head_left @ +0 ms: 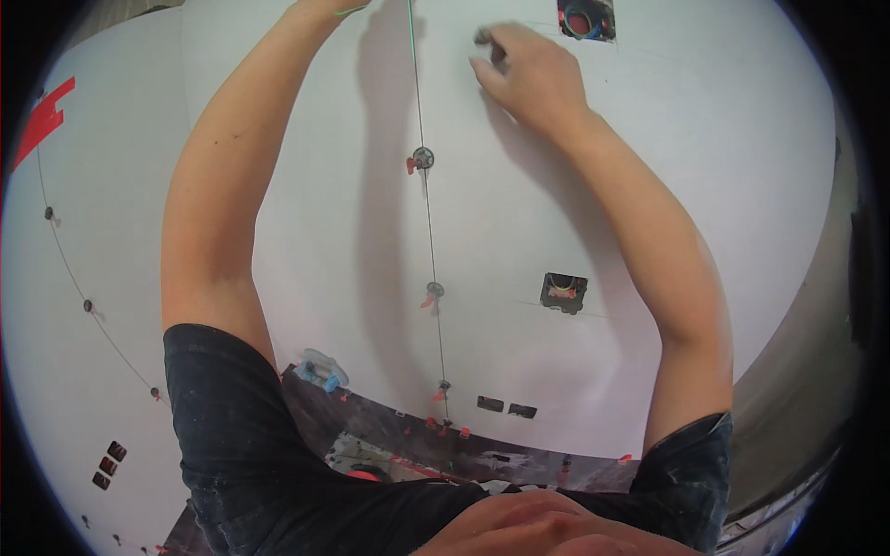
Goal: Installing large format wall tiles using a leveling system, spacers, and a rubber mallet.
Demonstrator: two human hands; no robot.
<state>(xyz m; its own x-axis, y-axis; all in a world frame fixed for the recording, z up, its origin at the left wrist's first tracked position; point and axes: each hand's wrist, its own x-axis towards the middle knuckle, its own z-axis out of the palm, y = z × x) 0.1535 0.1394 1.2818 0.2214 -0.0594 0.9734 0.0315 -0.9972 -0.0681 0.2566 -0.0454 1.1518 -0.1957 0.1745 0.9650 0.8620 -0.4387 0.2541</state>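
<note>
Both my arms reach up in front of large white tiles (519, 204) with a thin dark joint between them. My left hand (336, 4) is cut off by the top edge; only its wrist end shows and its fingers are out of sight. Beside it is a thin green strand (350, 11). Another green line (412, 32) lies along the top of the joint. Right of the joint, my right hand (533, 74) is slightly blurred, fingers curled around a small dark grey thing (483, 36) I cannot make out. Along the joint sit round tile levelling caps (424, 157) with red tabs.
Square cutouts with wires, one at the top (586, 20) and one lower down (564, 293), open in the right tile. Small slots (506, 408) are near the bottom. Red tape (44, 122) marks the far left. A clear-and-blue plastic item (322, 371) is by the dark lower band (311, 394).
</note>
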